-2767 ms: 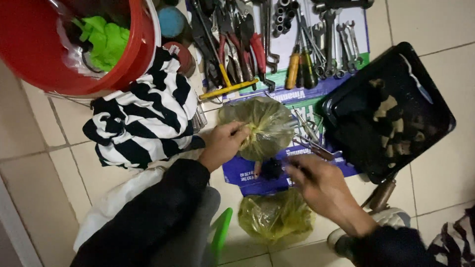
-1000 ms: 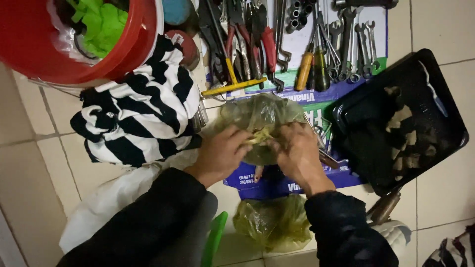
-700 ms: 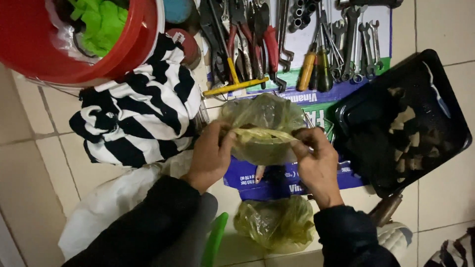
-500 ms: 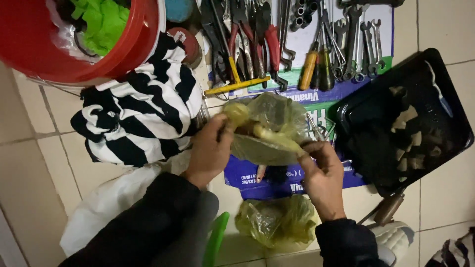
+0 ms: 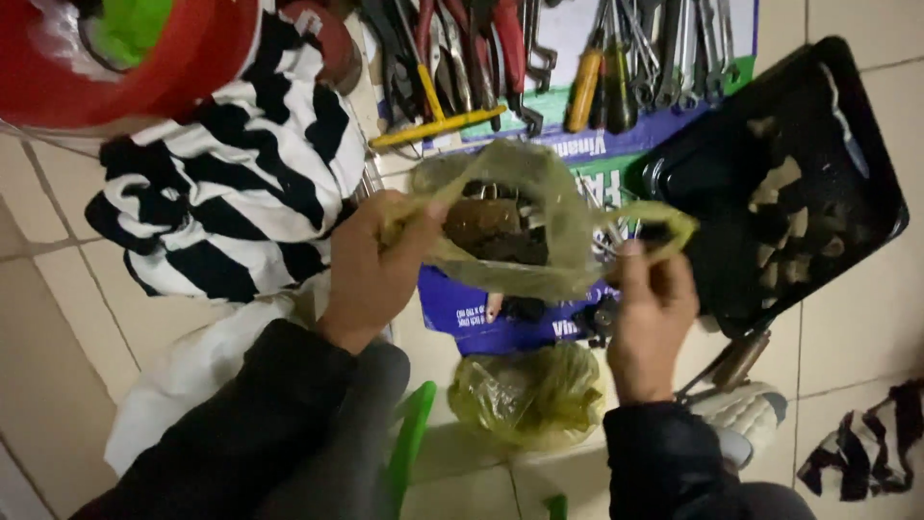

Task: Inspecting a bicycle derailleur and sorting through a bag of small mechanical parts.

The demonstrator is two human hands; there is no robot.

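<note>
Head view: your left hand (image 5: 371, 274) pinches one handle of the yellowish plastic bag (image 5: 500, 226), your right hand (image 5: 650, 308) pinches the stretched loop of the other handle, so the bag hangs between them above the blue printed sheet (image 5: 462, 308). Dark, rusty-looking metal parts show through the thin film. Black tray (image 5: 866, 154) sits to the right, hand tools (image 5: 539, 58) lie above, striped cloth (image 5: 231, 183) to the left, a second knotted bag (image 5: 529, 395) near your knees. Risk, as a judgement: film looks thin and taut; heavy parts could tear it or slip a handle from your pinch, spilling among the tools.
</note>
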